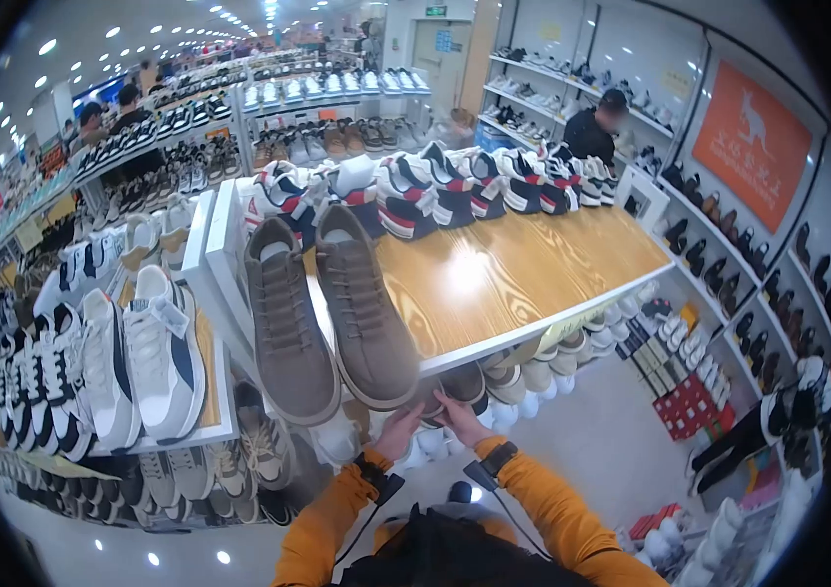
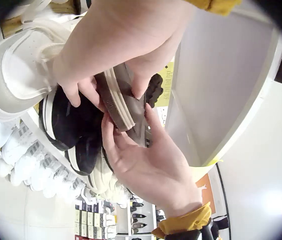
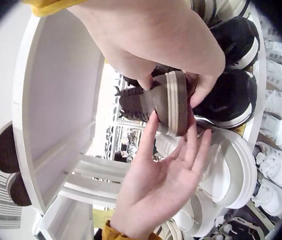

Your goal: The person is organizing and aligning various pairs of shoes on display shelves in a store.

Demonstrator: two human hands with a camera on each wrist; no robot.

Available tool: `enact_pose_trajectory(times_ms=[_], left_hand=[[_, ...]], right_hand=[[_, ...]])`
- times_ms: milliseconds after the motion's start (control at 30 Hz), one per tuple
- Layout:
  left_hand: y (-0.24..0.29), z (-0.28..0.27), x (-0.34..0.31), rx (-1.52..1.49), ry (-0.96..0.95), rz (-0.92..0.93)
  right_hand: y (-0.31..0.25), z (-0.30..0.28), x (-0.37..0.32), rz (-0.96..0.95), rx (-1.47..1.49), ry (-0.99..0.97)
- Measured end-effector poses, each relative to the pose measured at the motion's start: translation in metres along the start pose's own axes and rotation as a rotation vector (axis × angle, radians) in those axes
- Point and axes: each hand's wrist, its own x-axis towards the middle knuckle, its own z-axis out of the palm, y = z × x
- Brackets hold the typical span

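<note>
Below the edge of a wooden-topped display, my left hand (image 1: 398, 433) and right hand (image 1: 461, 419) hold a small brown shoe (image 1: 429, 403). In the left wrist view its striped sole edge (image 2: 116, 97) lies between my left hand (image 2: 123, 42) above and right hand (image 2: 153, 172) below, thumbs on the upper, fingers at the sole. The right wrist view shows the laced shoe (image 3: 167, 102) with my right hand (image 3: 156, 37) over it and left hand (image 3: 156, 187) under it. Black shoes (image 3: 228, 97) stand beside it. Two large brown shoes (image 1: 290, 328) rest above my hands.
Sneakers with red and navy parts (image 1: 411, 201) line the back of the wooden shelf (image 1: 523, 279). White sneakers (image 1: 156, 367) stand on a display at the left. A person in black (image 1: 589, 132) is near the wall racks. Shoe boxes (image 1: 685, 406) sit at the right.
</note>
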Motion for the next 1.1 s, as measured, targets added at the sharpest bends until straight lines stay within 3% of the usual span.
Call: enact_pose_trajectory(times_ms=[67, 133, 200, 267, 300, 367, 533, 600, 633, 800, 867, 933, 967, 1000, 1033, 1100], left_hand=[[-0.007, -0.004, -0.004, -0.048, -0.006, 0.024], [-0.017, -0.026, 0.005, 0.287, -0.177, 0.354], [-0.006, -0.015, -0.013, 0.122, -0.155, 0.318], [-0.007, -0.017, -0.023, 0.922, -0.055, 0.539], [-0.011, -0.016, -0.028, 0.923, -0.034, 0.54], [-0.018, -0.01, -0.039, -0.295, -0.179, 0.082], [-0.053, 0.007, -0.073, -0.174, -0.219, 0.136], [-0.065, 0.031, -0.1, -0.075, -0.166, 0.019], [-0.073, 0.052, -0.115, -0.041, -0.121, 0.005], [-0.173, 0.102, -0.145, 0.022, -0.094, -0.01], [-0.204, 0.127, -0.166, 0.115, -0.092, -0.007], [-0.224, 0.15, -0.192, 0.174, 0.036, -0.078], [-0.238, 0.145, -0.191, 0.276, 0.116, -0.119], [-0.223, 0.17, -0.197, 0.376, 0.192, -0.148], [-0.205, 0.193, -0.211, 0.399, 0.166, -0.006], [-0.182, 0.221, -0.22, 0.409, 0.184, 0.08]], right_hand=[[-0.001, 0.005, -0.016, -0.018, 0.0, -0.018], [-0.004, 0.014, -0.02, -0.218, -0.082, 0.011], [-0.001, 0.013, -0.016, -0.214, -0.065, 0.006], [0.004, 0.007, -0.023, -0.213, -0.063, -0.045], [0.006, 0.004, -0.031, -0.205, -0.067, -0.064], [0.005, -0.003, -0.052, -0.254, -0.12, -0.042], [0.006, -0.051, -0.096, -0.274, -0.182, -0.163], [-0.002, -0.078, -0.121, -0.242, -0.448, -0.24], [0.0, -0.091, -0.135, -0.199, -0.419, -0.26], [0.062, -0.2, -0.151, -0.186, -0.324, -0.453], [0.074, -0.238, -0.165, -0.266, -0.495, -0.551], [0.083, -0.262, -0.188, -0.147, -0.398, -0.625], [0.079, -0.267, -0.196, -0.184, -0.377, -0.655], [0.066, -0.27, -0.202, -0.231, -0.365, -0.689], [0.049, -0.272, -0.212, -0.209, -0.48, -0.683], [0.034, -0.273, -0.213, -0.306, -0.541, -0.715]])
